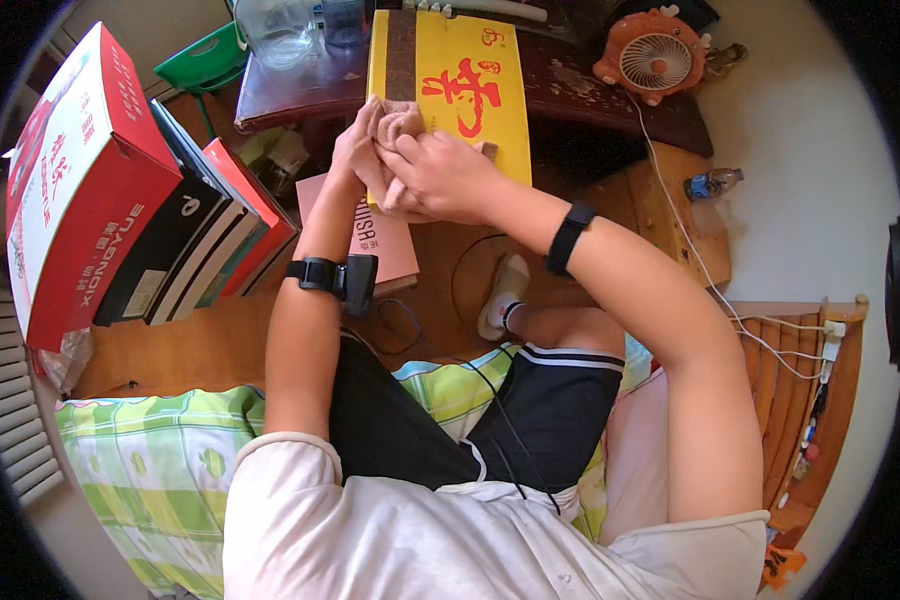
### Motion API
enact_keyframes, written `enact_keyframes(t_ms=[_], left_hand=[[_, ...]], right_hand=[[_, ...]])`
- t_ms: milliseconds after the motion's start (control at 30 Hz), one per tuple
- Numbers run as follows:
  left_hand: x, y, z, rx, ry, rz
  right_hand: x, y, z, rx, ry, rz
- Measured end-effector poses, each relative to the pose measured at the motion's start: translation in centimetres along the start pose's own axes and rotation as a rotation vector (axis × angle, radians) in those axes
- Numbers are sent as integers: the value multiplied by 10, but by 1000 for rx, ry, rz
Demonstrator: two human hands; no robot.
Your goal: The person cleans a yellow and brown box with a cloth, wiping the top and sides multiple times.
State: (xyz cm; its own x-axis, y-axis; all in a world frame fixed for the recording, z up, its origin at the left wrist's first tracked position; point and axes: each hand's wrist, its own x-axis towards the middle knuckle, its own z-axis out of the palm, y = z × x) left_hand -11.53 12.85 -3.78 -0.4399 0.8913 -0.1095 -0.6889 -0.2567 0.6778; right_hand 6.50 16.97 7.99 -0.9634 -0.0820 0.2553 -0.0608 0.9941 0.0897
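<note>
Both my hands meet over the near edge of a long yellow box [490, 110] with red characters that lies on a dark wooden table [290, 90]. My left hand [355, 150] and my right hand [440, 175] together pinch and bunch a small piece of tan cloth [398, 125] between them. Part of the cloth is hidden under my fingers. Each wrist wears a black band, the left one with a dark block on it.
A stack of red, white and black boxes [120, 210] leans at the left. A pink box [380, 235] lies below my hands. An orange desk fan [655, 55], a clear jug [275, 30], a bottle [712, 183], white cables and a green checked sheet [160, 460] surround me.
</note>
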Motion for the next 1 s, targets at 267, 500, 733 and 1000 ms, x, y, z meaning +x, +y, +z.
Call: enact_keyframes(t_ms=[267,500,733,1000], left_hand=[[-15,10,18,146,157,-141],[-9,6,22,-288,-157,-186],[-16,8,11,-34,17,-174],[-34,27,38,170,170,-119]], right_hand=[[-24,5,-17,-51,-3,22],[-4,-10,-5,-86,40,100],[3,28,6,-184,73,149],[10,126,16,-291,104,335]])
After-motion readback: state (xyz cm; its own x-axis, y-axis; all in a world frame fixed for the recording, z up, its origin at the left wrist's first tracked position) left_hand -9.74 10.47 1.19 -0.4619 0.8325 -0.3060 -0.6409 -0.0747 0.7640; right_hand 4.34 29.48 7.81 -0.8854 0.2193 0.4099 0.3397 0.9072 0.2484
